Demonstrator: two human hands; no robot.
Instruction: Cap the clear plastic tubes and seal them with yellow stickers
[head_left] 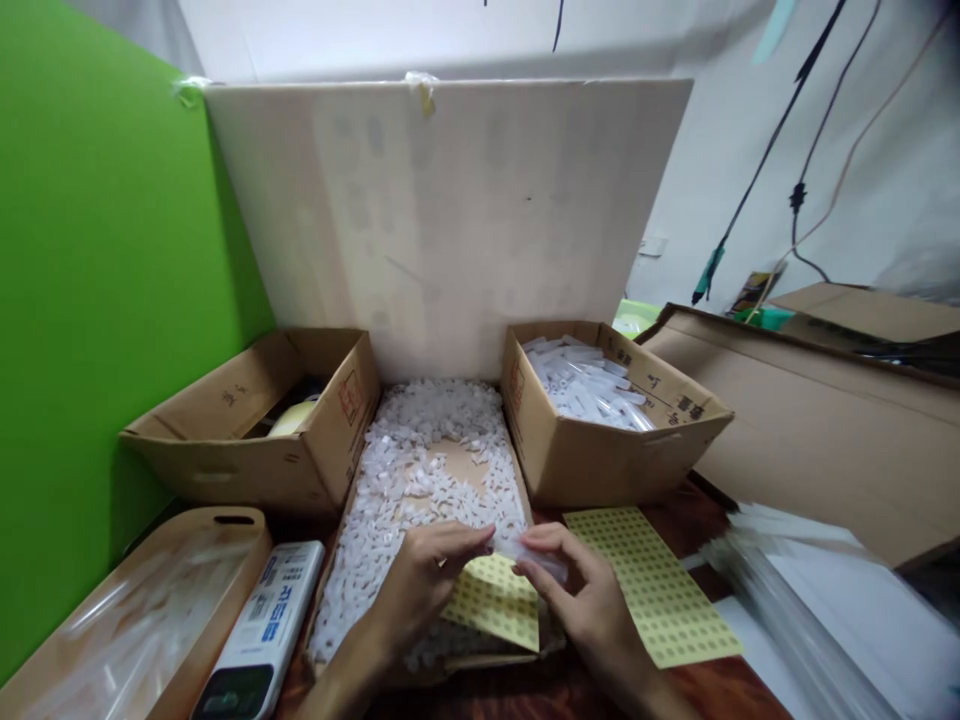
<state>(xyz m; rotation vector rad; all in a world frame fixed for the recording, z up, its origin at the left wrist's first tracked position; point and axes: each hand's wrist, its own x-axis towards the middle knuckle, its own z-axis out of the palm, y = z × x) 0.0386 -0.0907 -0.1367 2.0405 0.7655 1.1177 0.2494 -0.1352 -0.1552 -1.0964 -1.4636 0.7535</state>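
My left hand (pixel 424 580) and my right hand (pixel 581 590) meet over the near end of a flat cardboard tray (pixel 450 465) heaped with small white plastic pieces (pixel 420 470). Both hands pinch a small clear plastic piece (pixel 525 550) between their fingertips. Under my left hand lies a yellow sheet of small stickers (pixel 499 605), resting on the tray. A second, larger yellow sticker sheet (pixel 649 580) lies on the brown table just right of my right hand.
An open box (pixel 607 460) of clear plastic bags stands at right, another open box (pixel 255 440) at left. A white device (pixel 262 630) and a tan tray (pixel 142 620) lie near left. A cardboard panel (pixel 450 220) stands behind. White sheets (pixel 825 610) lie at right.
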